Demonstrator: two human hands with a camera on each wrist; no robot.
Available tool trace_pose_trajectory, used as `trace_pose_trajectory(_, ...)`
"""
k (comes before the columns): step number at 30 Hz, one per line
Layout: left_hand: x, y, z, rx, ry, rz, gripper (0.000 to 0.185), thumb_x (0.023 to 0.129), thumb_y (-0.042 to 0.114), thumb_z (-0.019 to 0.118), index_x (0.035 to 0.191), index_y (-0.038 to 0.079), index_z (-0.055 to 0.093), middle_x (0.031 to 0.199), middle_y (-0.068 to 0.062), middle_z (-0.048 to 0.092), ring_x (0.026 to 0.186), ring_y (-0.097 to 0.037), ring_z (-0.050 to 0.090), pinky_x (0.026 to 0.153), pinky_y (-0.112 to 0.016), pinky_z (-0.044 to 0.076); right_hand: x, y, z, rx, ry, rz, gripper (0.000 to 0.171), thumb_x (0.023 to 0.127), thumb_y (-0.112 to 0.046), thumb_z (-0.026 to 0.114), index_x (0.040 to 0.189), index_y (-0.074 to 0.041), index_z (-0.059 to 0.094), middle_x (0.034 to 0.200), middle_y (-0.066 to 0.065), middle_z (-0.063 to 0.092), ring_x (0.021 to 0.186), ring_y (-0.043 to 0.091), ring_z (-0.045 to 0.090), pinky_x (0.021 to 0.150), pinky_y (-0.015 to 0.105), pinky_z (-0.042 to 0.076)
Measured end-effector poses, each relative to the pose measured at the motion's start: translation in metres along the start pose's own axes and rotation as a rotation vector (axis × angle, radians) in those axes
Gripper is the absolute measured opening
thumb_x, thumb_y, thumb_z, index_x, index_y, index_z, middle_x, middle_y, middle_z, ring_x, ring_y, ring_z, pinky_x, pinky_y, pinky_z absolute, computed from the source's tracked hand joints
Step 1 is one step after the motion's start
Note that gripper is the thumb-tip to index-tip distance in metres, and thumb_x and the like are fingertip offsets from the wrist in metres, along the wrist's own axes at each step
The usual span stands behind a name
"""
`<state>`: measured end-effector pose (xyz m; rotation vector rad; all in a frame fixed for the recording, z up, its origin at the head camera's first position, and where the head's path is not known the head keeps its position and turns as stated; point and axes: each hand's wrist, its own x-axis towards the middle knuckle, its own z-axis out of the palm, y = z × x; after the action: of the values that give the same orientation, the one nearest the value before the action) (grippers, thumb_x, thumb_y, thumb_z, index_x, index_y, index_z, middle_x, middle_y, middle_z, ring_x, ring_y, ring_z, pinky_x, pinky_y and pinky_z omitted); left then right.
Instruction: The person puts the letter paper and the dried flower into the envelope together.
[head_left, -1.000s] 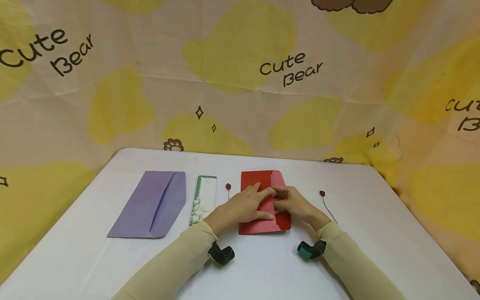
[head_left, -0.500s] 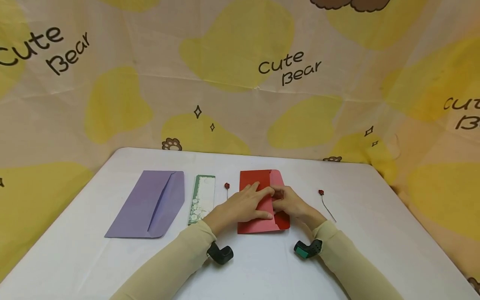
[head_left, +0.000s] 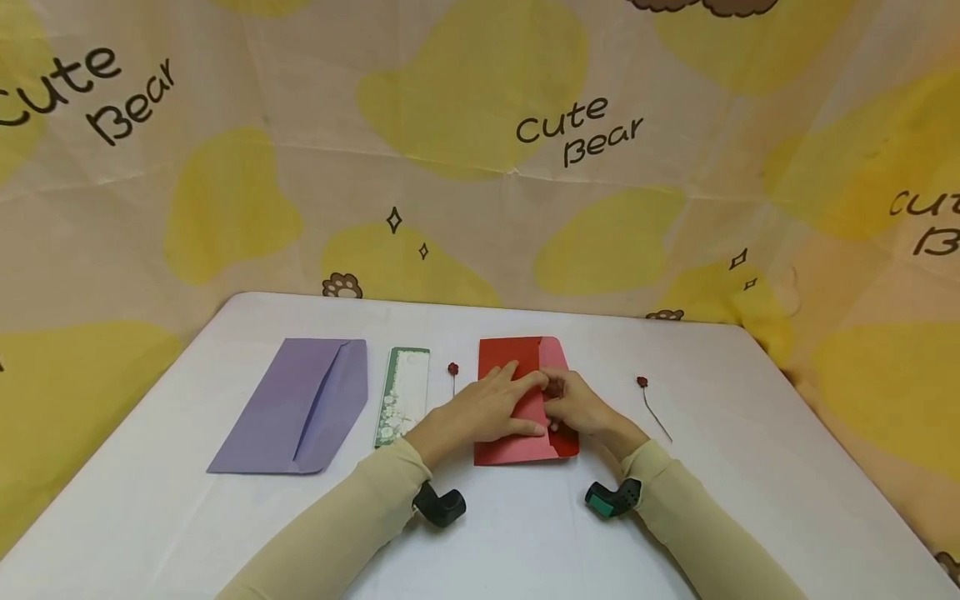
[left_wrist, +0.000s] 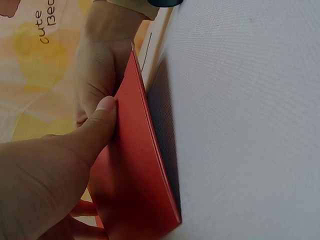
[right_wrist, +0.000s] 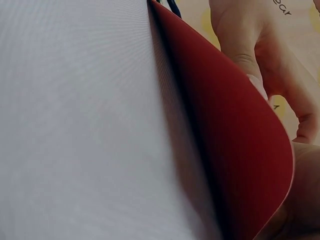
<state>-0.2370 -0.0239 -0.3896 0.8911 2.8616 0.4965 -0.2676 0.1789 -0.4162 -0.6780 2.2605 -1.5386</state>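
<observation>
We see the red envelope (head_left: pixel 532 408) right of the floral card (head_left: pixel 408 387), left hand (head_left: pixel 483 411) resting on it, fingers spread, right hand (head_left: pixel 582 407) at its flap side, grip half hidden, can't tell

Staged workspace: white table (head_left: pixel 525 542), printed backdrop (head_left: pixel 465 200)

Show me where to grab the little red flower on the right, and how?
I'd pinch its thin stem midway, coming from the right: it lies along the tabletop, the small bloom tops its far end, and the right hand is on its left.
</observation>
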Motion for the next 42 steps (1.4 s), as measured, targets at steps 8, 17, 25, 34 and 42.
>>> trace_pose_trajectory(8, 0.0, -0.001, 0.0, -0.008, 0.004, -0.003, 0.069, 0.09, 0.059, 0.066, 0.15, 0.037, 0.038, 0.159, -0.02, 0.037, 0.144, -0.047, 0.042, 0.103, -0.059, 0.051, 0.001, 0.0, 0.001, 0.01, 0.017, 0.078, 0.071, 0.089, 0.007, 0.054, 0.154, 0.009, 0.024, 0.13, 0.031, 0.058, 0.057, 0.009, 0.058, 0.058, 0.021, 0.054)
trace_pose_trajectory(17, 0.0, 0.0, 0.001, -0.01, -0.002, -0.009, 0.07, 0.09, 0.062, 0.065, 0.151, 0.039, 0.037, 0.16, -0.02, 0.036, 0.145, -0.047, 0.04, 0.105, -0.06, 0.05, 0.0, -0.001, 0.0, 0.03, 0.044, 0.102, 0.076, 0.09, 0.006, 0.054, 0.155, 0.011, 0.017, 0.147, 0.035, 0.048, 0.074, 0.008, 0.068, 0.067, 0.025, 0.061)
trace_pose_trajectory(25, 0.0, 0.0, 0.0, -0.004, -0.006, -0.006, 0.07, 0.091, 0.059, 0.066, 0.15, 0.034, 0.039, 0.159, -0.019, 0.037, 0.145, -0.046, 0.042, 0.106, -0.058, 0.049, 0.0, -0.001, 0.0, 0.01, 0.038, 0.05, 0.065, 0.092, 0.004, 0.056, 0.152, 0.01, 0.032, 0.144, 0.032, 0.052, 0.1, 0.016, 0.066, 0.073, 0.027, 0.062)
trace_pose_trajectory(34, 0.0, 0.001, -0.002, -0.014, -0.018, -0.002, 0.068, 0.092, 0.057, 0.066, 0.149, 0.03, 0.041, 0.162, -0.02, 0.034, 0.147, -0.046, 0.038, 0.113, -0.057, 0.043, -0.004, -0.004, -0.002, 0.02, 0.032, 0.02, 0.049, 0.095, -0.002, 0.062, 0.142, 0.006, 0.05, 0.13, 0.028, 0.061, 0.107, 0.023, 0.066, 0.083, 0.034, 0.062)
trace_pose_trajectory(42, -0.001, 0.002, -0.003, -0.02, -0.019, -0.011, 0.07, 0.091, 0.058, 0.066, 0.149, 0.031, 0.04, 0.162, -0.02, 0.034, 0.146, -0.047, 0.039, 0.11, -0.058, 0.046, -0.009, -0.007, -0.006, 0.03, 0.02, 0.049, 0.047, 0.097, -0.003, 0.061, 0.141, 0.008, 0.05, 0.127, 0.032, 0.064, 0.096, 0.022, 0.074, 0.078, 0.036, 0.063)
